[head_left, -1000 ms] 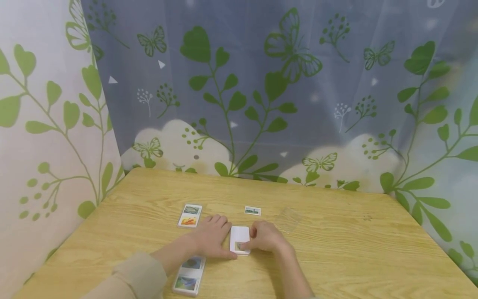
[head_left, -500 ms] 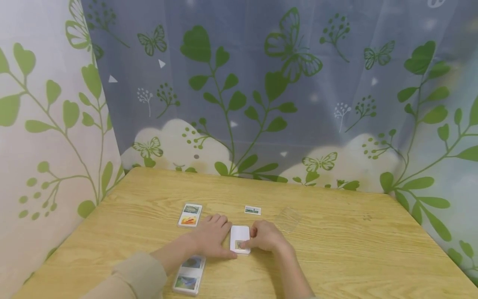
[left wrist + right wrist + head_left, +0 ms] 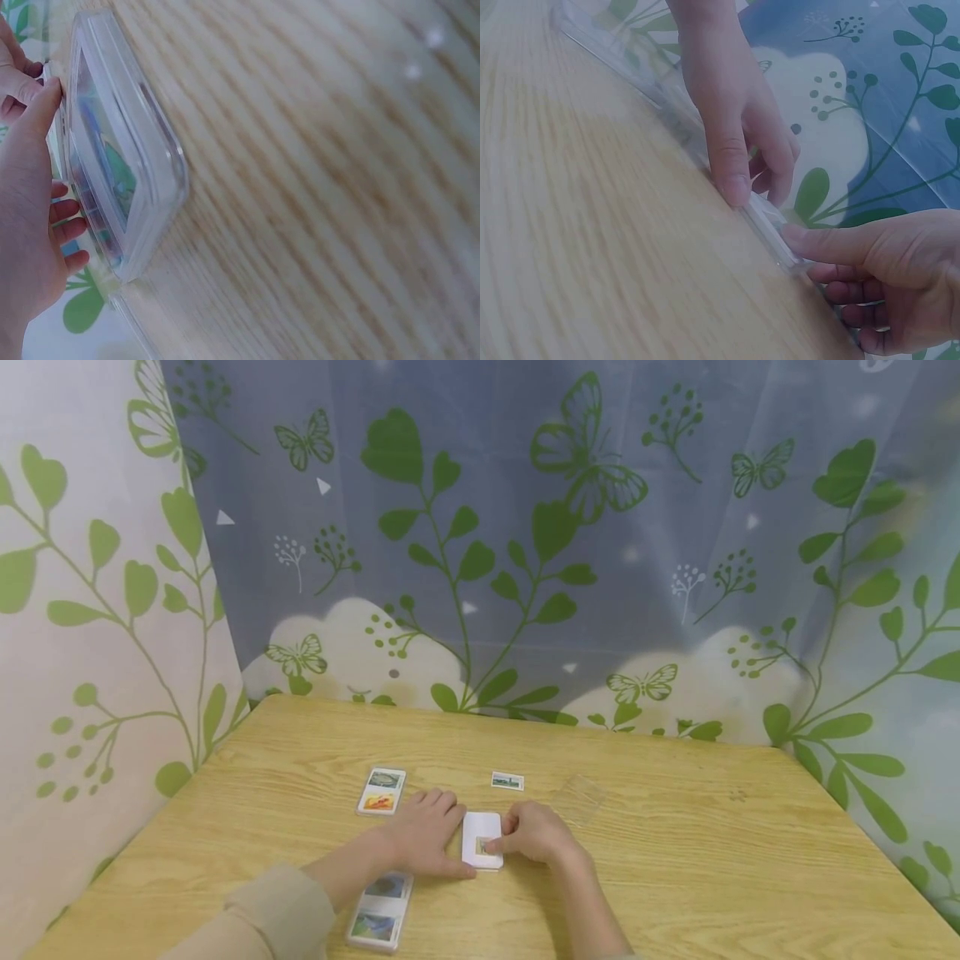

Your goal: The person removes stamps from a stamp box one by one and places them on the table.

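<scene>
Between my hands a white card (image 3: 480, 824) in a clear case lies flat on the table (image 3: 675, 860). A small stamp (image 3: 480, 847) rests on its lower half. The thumb of my right hand (image 3: 538, 833) presses the stamp, partly covering it, while its other fingers curl by the card's right edge. My left hand (image 3: 424, 835) lies along the card's left side, fingers nearly straight, thumb reaching its front corner. In the right wrist view the left thumb (image 3: 735, 187) and right thumb (image 3: 802, 238) both touch the clear case (image 3: 769, 232).
Behind the card lies another stamp (image 3: 507, 782). A thin clear plastic piece (image 3: 581, 800) is at its right. Two cased stamp cards stand left: a far one (image 3: 382, 792) and a near one (image 3: 380, 914), partly under the left arm. A leaf-patterned curtain (image 3: 480, 568) encloses the table.
The stamp has slid slightly away from me and to the right on the white card, under my right thumb. My left hand stays in place.
</scene>
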Demonstrator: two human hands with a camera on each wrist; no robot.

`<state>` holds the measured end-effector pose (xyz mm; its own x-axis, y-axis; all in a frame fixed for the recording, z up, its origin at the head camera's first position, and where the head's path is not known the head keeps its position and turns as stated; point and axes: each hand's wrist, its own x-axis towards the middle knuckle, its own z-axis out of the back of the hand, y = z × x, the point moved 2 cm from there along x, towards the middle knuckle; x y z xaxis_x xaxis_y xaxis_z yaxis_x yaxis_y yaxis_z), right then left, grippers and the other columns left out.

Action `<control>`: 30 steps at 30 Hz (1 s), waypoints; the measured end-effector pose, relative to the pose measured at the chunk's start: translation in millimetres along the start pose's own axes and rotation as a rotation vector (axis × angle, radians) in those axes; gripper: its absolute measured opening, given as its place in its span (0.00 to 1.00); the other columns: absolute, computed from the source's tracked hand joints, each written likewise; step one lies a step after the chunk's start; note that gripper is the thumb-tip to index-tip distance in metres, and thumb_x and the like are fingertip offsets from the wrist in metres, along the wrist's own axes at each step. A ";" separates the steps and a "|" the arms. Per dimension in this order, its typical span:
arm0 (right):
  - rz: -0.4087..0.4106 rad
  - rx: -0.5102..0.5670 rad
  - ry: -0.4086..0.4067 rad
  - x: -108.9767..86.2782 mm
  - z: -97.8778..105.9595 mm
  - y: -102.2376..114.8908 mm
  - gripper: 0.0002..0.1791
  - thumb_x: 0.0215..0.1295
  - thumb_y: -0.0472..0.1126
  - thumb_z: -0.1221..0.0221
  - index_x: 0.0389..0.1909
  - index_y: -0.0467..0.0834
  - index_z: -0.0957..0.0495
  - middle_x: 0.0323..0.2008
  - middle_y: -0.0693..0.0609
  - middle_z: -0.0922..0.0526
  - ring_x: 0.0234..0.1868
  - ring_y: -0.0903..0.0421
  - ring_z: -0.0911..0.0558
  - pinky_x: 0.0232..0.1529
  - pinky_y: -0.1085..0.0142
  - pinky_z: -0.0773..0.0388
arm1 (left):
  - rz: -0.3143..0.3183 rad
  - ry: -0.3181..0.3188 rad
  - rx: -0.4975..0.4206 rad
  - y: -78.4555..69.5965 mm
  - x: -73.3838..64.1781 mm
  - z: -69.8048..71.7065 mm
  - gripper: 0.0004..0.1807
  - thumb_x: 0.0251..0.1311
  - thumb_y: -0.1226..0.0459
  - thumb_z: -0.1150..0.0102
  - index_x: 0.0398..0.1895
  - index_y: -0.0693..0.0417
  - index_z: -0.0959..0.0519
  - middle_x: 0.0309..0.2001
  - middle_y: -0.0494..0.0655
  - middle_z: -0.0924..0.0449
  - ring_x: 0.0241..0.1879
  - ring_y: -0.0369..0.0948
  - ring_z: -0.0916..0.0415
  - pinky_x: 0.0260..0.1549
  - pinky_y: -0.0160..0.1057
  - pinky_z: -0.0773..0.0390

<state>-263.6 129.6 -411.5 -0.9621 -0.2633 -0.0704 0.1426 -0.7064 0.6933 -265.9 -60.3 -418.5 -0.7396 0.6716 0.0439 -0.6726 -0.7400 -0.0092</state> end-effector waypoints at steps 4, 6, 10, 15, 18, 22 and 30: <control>0.003 -0.003 -0.007 0.1 0.8 0.7 0.16 0.45 0.43 0.30 0.20 0.43 0.28 0.18 0.55 0.32 0.19 0.60 0.36 0.19 0.70 0.39 | 0.004 -0.002 0.004 0.0 0.1 0.4 0.50 0.48 0.28 0.57 0.61 0.60 0.34 0.52 0.49 0.33 0.53 0.45 0.37 0.59 0.50 0.38; 0.002 -0.005 -0.011 0.0 1.0 0.4 0.15 0.46 0.43 0.30 0.20 0.43 0.27 0.18 0.55 0.31 0.19 0.60 0.35 0.19 0.70 0.38 | 0.006 -0.001 0.007 0.0 0.1 0.6 0.50 0.48 0.28 0.57 0.61 0.60 0.34 0.52 0.48 0.33 0.53 0.45 0.37 0.59 0.49 0.38; 0.004 -0.014 -0.024 -0.4 1.3 -0.9 0.13 0.46 0.43 0.30 0.21 0.43 0.25 0.20 0.54 0.29 0.21 0.59 0.33 0.21 0.69 0.36 | 0.010 0.003 0.004 0.1 0.2 0.3 0.50 0.48 0.28 0.57 0.61 0.60 0.34 0.52 0.48 0.34 0.53 0.44 0.38 0.59 0.49 0.38; 0.001 -0.014 -0.034 0.3 1.4 -3.3 0.12 0.47 0.43 0.31 0.23 0.42 0.24 0.23 0.53 0.27 0.24 0.57 0.31 0.25 0.67 0.33 | 0.010 0.002 0.000 0.0 0.3 -0.8 0.50 0.48 0.28 0.57 0.61 0.59 0.34 0.52 0.48 0.33 0.53 0.44 0.38 0.59 0.49 0.38; 0.003 -0.015 -0.036 1.1 1.2 -4.2 0.12 0.47 0.43 0.31 0.22 0.42 0.24 0.23 0.53 0.27 0.25 0.57 0.31 0.25 0.67 0.33 | 0.010 -0.001 0.003 -0.1 0.3 -0.7 0.50 0.48 0.28 0.57 0.61 0.59 0.33 0.52 0.48 0.33 0.53 0.44 0.37 0.59 0.49 0.38; 0.007 -0.014 -0.038 2.1 1.4 -4.3 0.11 0.48 0.43 0.31 0.22 0.42 0.23 0.24 0.53 0.26 0.25 0.57 0.30 0.25 0.67 0.33 | 0.011 -0.006 -0.001 -0.1 -0.2 0.0 0.50 0.48 0.28 0.57 0.61 0.59 0.33 0.53 0.48 0.33 0.53 0.44 0.37 0.59 0.49 0.38; 0.035 0.013 -0.057 4.0 1.6 -5.0 0.09 0.50 0.39 0.33 0.19 0.41 0.23 0.21 0.54 0.27 0.23 0.58 0.32 0.23 0.68 0.35 | 0.011 -0.009 0.008 1.1 0.7 -2.4 0.51 0.48 0.27 0.57 0.61 0.59 0.33 0.53 0.48 0.33 0.53 0.44 0.37 0.59 0.49 0.38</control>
<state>-268.6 133.1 -414.2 -0.9685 -0.2490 -0.0052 0.1733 -0.6886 0.7042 -267.2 -60.5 -420.9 -0.7465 0.6634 0.0525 -0.6643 -0.7474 -0.0017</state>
